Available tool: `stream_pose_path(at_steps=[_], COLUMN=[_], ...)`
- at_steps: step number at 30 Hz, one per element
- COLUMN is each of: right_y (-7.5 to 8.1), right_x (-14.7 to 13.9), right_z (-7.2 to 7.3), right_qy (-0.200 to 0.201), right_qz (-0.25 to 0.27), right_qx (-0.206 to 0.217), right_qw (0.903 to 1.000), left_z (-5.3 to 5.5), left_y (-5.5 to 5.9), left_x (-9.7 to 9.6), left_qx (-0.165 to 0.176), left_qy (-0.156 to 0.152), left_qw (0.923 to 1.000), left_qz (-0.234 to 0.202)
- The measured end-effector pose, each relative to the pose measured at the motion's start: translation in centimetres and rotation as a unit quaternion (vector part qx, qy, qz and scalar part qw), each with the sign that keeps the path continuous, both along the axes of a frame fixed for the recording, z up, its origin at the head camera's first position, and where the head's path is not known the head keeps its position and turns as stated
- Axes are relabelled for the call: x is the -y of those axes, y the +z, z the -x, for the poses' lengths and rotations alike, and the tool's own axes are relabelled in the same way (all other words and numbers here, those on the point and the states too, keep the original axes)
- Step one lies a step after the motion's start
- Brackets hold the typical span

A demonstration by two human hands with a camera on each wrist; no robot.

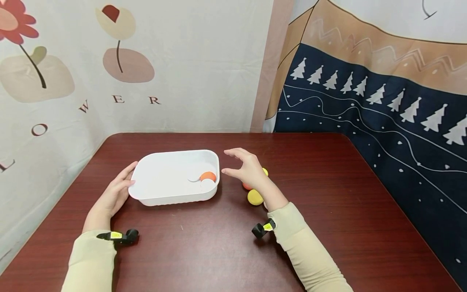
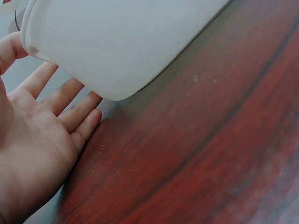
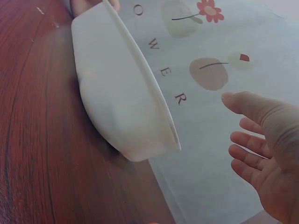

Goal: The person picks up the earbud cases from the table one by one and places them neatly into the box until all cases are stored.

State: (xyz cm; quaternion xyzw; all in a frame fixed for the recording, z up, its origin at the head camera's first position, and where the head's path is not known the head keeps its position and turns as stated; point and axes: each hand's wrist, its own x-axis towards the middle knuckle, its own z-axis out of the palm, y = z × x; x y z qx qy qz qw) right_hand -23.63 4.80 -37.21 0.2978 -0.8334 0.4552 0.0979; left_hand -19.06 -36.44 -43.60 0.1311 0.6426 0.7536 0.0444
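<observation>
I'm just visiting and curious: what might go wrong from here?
The white tub might slide or tip, since only the left hand holds it, at one end.
The right hand might knock the yellow piece on the table, as its wrist is close by.
If the tub tilts, the orange piece inside could shift.

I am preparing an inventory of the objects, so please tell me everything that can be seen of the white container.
The white container is an open, rounded rectangular tub with a thin rim, apparently plastic. It is on the reddish-brown table; any slight tilt is hard to judge. The left hand holds its left end; the right hand is near its right end, not touching. Inside, toward that right end, lie an orange piece and two white pieces.
</observation>
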Motion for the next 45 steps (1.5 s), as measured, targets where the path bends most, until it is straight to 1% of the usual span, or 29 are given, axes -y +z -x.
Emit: stream_pose_path(at_steps=[12,21,30,37,45], right_y=[0.1,0.4,0.4,-0.1,-1.2], right_x=[-1.7,-3.4,-4.8,-5.9,-7.2], right_z=[0.6,1.0,1.4,1.8,2.7], right_qy=[-0.009,-0.021,-0.011,-0.011,-0.007], right_qz=[0.008,0.016,0.010,-0.001,-0.014], right_qx=[0.008,0.040,0.043,0.079,0.125], right_qw=[0.9999,0.9988,0.9990,0.9968,0.9920], left_z=[0.0,-0.1,-0.1,-0.3,-0.2], left_y=[0.0,0.0,-0.1,-0.1,0.1], left_x=[0.0,0.1,0.1,0.1,0.0], left_qx=[-0.006,-0.009,-0.014,-0.009,-0.007], left_qy=[0.000,0.004,0.001,0.003,0.005], left_qw=[1.0000,0.9999,0.9999,0.9999,0.9996], left_qz=[-0.004,0.001,0.006,0.012,0.025])
